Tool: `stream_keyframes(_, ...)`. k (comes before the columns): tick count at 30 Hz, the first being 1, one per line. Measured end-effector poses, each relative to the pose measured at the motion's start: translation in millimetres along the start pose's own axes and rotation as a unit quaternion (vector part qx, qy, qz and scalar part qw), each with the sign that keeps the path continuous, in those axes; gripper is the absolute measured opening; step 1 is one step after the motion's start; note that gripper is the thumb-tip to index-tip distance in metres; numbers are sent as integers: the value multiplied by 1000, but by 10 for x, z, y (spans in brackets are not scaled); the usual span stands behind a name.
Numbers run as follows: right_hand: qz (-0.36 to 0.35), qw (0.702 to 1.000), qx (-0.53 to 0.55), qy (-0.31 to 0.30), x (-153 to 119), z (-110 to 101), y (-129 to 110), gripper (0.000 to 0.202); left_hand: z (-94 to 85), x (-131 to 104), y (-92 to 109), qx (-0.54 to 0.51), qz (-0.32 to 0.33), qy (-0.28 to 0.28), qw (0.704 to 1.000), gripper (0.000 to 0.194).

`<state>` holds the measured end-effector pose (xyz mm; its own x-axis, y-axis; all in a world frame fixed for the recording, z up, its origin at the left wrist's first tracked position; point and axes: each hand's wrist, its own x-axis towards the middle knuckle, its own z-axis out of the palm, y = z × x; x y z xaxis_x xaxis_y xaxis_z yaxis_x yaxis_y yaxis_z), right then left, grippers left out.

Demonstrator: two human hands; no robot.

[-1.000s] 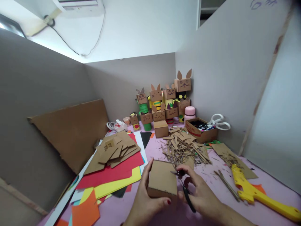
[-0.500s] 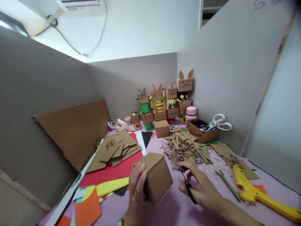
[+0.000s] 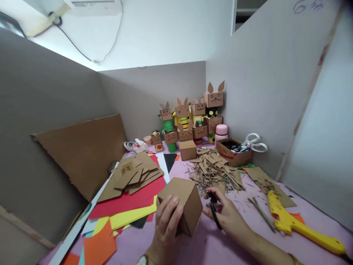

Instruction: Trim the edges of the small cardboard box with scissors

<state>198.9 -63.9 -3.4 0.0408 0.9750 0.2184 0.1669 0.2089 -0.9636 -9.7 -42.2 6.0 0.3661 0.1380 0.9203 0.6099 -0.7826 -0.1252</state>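
Note:
A brown cardboard box (image 3: 190, 202) is held tilted over the pink-purple tabletop by my left hand (image 3: 168, 221), whose fingers lie across its near left face. Just right of the box, my right hand (image 3: 226, 213) has its fingers in the handles of small black scissors (image 3: 214, 216). The blades point up and away, toward a heap of thin cardboard scraps (image 3: 213, 167). Another closed cardboard box (image 3: 188, 150) stands farther back, in front of the cardboard animal figures (image 3: 186, 133).
Flat cardboard pieces (image 3: 135, 173) lie on red paper (image 3: 113, 206) at left, with orange paper (image 3: 99, 243) nearer. At right are a yellow glue gun (image 3: 300, 226), thin sticks (image 3: 261, 214) and a supply box (image 3: 234, 154) with white scissors (image 3: 255, 143). Grey partitions surround the table.
The held box has turned slightly, and my left fingers now lie farther across it. My right hand with the black scissors has come a little closer to the box. The view has shifted slightly.

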Motion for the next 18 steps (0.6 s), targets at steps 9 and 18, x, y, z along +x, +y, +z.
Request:
stream_keyframes(9,-19,998,-1,64,49,-38,23,42,-63,39,1,11,32,10,999,70)
stream_keyframes(18,-1,998,48,50,67,-42,131,45,-56,0,11,14,-22,-53,998,83)
